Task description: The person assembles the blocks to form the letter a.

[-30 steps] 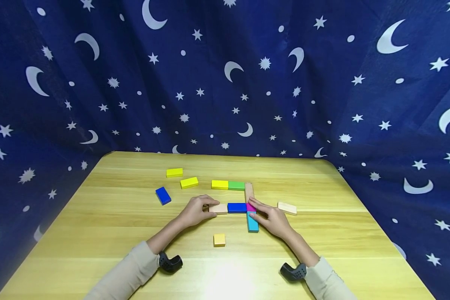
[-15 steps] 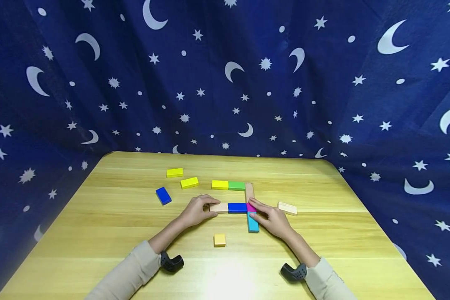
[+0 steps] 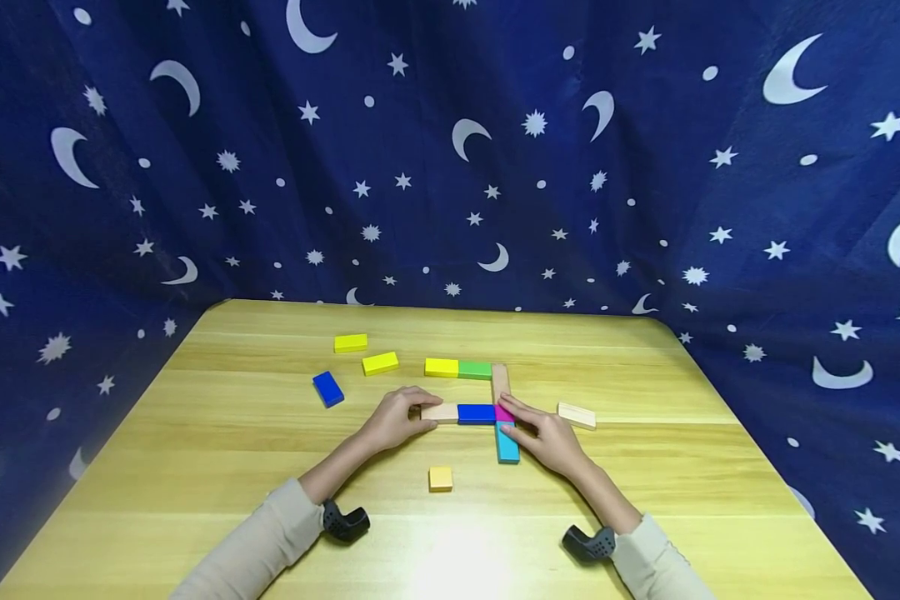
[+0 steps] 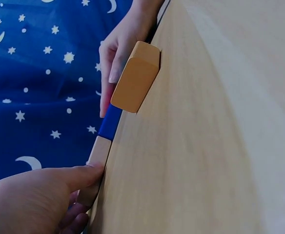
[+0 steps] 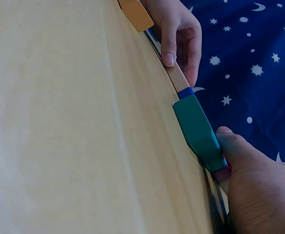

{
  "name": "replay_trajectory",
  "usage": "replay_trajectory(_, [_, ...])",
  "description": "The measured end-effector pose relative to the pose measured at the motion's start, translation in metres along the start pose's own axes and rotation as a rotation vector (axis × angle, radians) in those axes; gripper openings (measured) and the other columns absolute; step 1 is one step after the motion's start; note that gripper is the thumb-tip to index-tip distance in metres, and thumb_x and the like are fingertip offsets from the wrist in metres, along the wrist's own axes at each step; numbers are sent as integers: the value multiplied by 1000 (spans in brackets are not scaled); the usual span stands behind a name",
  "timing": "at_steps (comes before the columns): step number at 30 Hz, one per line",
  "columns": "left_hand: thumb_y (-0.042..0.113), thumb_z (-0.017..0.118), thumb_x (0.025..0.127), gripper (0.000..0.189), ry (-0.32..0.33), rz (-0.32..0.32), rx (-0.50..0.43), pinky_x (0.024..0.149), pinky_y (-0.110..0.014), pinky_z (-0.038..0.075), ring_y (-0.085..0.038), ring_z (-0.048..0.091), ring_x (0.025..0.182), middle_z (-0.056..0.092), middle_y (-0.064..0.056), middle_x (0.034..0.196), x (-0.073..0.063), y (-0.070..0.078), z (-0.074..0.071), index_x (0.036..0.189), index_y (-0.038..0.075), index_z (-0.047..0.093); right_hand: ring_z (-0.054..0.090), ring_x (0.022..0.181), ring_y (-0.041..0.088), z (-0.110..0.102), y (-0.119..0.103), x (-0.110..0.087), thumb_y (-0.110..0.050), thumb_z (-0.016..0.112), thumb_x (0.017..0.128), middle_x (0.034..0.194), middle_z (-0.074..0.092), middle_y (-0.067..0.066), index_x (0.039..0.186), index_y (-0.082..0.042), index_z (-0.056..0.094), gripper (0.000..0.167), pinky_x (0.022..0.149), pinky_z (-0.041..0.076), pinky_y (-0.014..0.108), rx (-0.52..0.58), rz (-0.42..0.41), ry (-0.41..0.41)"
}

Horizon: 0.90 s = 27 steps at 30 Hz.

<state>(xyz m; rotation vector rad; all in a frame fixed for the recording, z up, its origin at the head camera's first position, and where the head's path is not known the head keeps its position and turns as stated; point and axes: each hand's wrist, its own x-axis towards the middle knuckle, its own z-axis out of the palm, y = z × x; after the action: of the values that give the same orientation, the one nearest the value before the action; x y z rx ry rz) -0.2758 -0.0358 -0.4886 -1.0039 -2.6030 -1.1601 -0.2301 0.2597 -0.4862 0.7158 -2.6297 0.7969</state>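
Note:
My left hand (image 3: 392,421) pinches a pale wooden block (image 3: 441,413) by its left part, index finger along the far side and thumb along the near side. A blue block (image 3: 476,414) lies end to end with it. My right hand (image 3: 553,442) holds a small magenta block (image 3: 503,412) at the blue block's right end, its fingers beyond it and its thumb near a cyan block (image 3: 507,448). That cyan block extends toward me from the magenta one. Beyond the magenta block, a pale block (image 3: 500,379) leads away to a green block (image 3: 475,370) and a yellow block (image 3: 442,367).
Two loose yellow blocks (image 3: 380,362) and a loose blue block (image 3: 328,389) lie on the left. An orange block (image 3: 440,479) sits nearer me, and a pale block (image 3: 577,416) lies right of my right hand. A starry blue curtain (image 3: 420,150) surrounds the wooden table (image 3: 217,467).

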Motion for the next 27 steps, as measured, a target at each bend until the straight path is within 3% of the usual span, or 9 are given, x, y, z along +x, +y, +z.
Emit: replay_trajectory(27, [17, 75, 78, 33, 36, 11, -4, 74, -28, 46, -13, 55, 90, 65, 0, 103, -1, 0, 0, 110, 11, 68, 51, 114, 28, -3, -2, 2, -34, 62, 88, 133, 50, -3, 129, -16, 57, 45, 88, 45, 47, -5, -8, -20])
